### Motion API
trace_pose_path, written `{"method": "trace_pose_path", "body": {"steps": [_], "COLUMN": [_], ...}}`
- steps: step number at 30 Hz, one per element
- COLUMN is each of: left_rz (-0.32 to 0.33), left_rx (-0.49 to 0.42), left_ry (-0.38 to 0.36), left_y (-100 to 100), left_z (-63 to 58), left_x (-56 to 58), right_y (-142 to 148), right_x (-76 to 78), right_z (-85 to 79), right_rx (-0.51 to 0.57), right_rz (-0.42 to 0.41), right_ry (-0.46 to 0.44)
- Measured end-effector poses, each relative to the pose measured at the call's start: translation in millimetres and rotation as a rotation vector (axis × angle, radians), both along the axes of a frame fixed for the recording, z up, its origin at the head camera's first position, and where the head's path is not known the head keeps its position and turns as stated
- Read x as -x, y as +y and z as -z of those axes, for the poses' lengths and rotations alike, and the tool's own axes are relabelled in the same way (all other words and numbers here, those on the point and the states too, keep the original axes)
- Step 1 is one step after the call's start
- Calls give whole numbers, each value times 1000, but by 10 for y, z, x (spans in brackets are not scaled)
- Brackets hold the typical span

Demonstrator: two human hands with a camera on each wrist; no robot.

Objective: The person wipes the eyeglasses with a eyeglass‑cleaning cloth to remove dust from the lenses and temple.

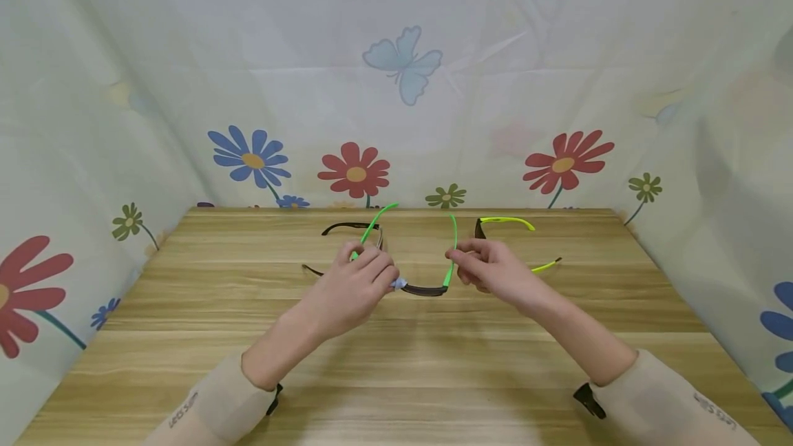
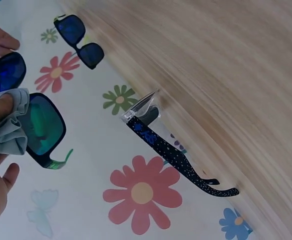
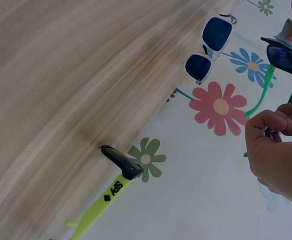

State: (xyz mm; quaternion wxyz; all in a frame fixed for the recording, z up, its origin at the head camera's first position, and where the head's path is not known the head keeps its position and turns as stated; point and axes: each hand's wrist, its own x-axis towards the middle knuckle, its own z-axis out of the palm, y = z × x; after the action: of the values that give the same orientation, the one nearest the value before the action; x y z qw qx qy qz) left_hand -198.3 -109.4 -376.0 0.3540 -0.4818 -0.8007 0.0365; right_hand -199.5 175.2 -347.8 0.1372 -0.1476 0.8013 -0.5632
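Sunglasses with a black frame and bright green temples [image 1: 425, 290] are held up above the table between both hands. My left hand [image 1: 350, 288] pinches a light blue-grey cloth [image 2: 13, 130] against the front at one lens; the cloth covers part of the frame in the left wrist view. My right hand [image 1: 495, 270] grips the green temple on its side, with thumb and fingers curled round it. The other green temple points away from me, partly behind the left hand. Blue-green mirrored lenses [image 2: 48, 122] show in the left wrist view.
On the wood-grain table [image 1: 421, 377], sunglasses with a transparent front and black speckled temples [image 2: 170, 155] lie behind the left hand. Black sunglasses with yellow temples [image 3: 121, 162] lie behind the right. A flower-printed cloth backdrop [image 1: 396, 115] encloses the back and sides.
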Motion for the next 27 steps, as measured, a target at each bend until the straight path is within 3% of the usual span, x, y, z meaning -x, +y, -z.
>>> {"method": "trace_pose_path", "body": {"steps": [7,16,27], "left_rz": [-18,-20,-17], "left_rx": [35,23,3], "left_ry": [37,3,-25], "left_y": [21,17,28], "left_z": [25,43,41], "left_x": [-18,-17,-23], "right_y": [13,-26,-58], "right_x": [-14,-85,-171], "right_z": [31,16,1], "right_rx": [-32,-141,-227], "right_rz": [-41,-74,-62], "right_ry": [72,270,423]}}
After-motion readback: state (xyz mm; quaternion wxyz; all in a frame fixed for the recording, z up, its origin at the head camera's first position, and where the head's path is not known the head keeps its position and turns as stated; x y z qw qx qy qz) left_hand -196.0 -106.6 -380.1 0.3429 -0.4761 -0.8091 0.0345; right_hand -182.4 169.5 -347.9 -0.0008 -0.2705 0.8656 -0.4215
